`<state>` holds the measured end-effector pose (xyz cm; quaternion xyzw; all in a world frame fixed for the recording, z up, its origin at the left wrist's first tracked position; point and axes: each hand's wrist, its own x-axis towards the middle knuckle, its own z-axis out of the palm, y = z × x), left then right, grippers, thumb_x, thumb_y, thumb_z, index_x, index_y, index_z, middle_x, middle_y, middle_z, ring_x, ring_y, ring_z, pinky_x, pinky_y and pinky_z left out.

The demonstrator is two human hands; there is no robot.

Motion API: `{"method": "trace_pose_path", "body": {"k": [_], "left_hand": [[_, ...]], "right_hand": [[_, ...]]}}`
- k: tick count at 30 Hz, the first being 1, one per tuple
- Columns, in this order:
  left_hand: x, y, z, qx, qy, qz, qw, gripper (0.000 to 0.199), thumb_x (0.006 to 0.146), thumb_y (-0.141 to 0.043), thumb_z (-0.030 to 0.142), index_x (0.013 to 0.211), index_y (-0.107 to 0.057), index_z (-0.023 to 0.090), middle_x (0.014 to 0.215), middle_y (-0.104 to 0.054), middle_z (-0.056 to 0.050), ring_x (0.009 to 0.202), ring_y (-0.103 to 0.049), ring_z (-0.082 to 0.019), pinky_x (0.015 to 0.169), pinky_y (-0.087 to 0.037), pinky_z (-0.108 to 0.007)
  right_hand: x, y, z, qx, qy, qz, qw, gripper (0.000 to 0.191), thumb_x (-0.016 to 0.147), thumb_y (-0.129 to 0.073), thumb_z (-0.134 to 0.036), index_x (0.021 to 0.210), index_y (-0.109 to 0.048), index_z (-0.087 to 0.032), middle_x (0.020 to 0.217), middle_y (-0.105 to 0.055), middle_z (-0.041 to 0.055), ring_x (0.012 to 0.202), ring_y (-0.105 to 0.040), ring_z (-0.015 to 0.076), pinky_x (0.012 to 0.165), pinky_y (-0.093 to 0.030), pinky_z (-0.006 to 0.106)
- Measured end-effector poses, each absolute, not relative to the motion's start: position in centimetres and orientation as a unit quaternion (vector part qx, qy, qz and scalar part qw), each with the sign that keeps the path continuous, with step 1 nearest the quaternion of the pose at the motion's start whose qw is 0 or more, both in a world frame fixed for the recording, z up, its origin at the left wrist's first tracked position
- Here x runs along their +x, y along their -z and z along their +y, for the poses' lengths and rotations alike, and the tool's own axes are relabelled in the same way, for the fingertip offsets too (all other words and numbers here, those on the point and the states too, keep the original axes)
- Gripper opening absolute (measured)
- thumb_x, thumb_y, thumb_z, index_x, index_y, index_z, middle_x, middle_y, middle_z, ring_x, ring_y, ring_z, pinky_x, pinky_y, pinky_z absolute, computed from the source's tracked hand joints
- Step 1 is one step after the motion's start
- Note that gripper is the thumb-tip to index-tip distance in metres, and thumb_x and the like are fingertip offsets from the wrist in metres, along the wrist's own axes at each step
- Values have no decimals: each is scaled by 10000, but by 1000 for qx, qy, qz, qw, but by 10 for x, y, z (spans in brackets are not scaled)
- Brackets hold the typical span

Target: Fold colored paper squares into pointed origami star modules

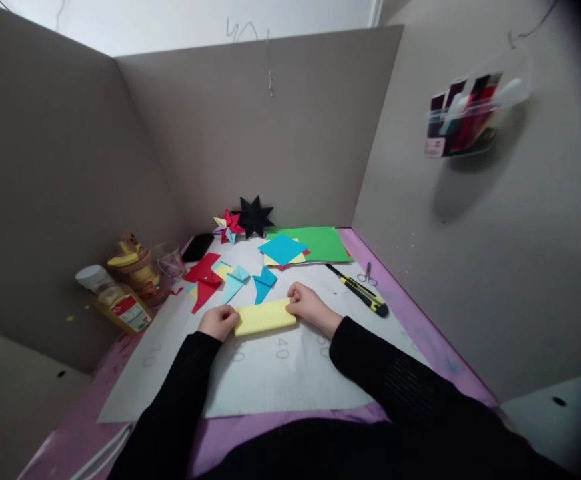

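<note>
Pink surface [450, 367], grey partition [270, 140] behind. We list: one folded yellow paper [265, 319], between two hands — left hand [218, 323] pinching one end, right hand [314, 309] the other. Ahead of them, a blue folded piece [264, 285]; right of the right hand, a cutter knife [363, 295]. We judge the paper light, pliable, easily creased — best held by its short ends.

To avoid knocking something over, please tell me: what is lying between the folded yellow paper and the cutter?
The right hand, pinching the right end of the yellow paper, then bare white sheet up to the cutter, in the head view.
</note>
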<state>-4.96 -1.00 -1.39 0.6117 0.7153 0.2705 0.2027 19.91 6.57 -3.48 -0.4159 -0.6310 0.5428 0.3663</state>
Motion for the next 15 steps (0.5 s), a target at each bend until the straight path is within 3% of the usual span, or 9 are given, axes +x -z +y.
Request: {"method": "trace_pose_path", "body": {"k": [3,7,12,15], "left_hand": [[-45,11,-14,643,-155,734,151,195,697,-460,320,620,-590,196,589,-572,-6,615,-515,-168,552,-327,-250],[-35,5,-16,658,-76,742,100,185,729,-442,291,666,-597,211,677,-619,-34,654,-536,-182,527,-285,-258],[-35,7,-14,638,-73,759,104,142,724,-482,295,669,-579,207,653,-587,-29,642,-534,-186,524,-291,-255],[-38,13,-13,646,-123,746,106,123,708,-520,259,780,-603,204,674,-555,-5,626,-508,-163,553,-331,-242]], "right_hand": [[198,36,64,-442,-443,-700,344,248,544,-524,-100,765,-468,-197,609,-517,-59,552,-479,107,493,-322,202],[195,34,64,-455,-402,-724,326,246,549,-513,-100,767,-459,-202,635,-524,-52,586,-498,117,519,-330,206],[193,32,64,-472,-354,-749,301,238,557,-503,-79,756,-466,-204,628,-533,-44,583,-489,121,523,-306,210],[192,32,63,-482,-323,-768,272,235,569,-516,-80,769,-490,-202,594,-513,-45,556,-454,118,510,-269,214]]}}
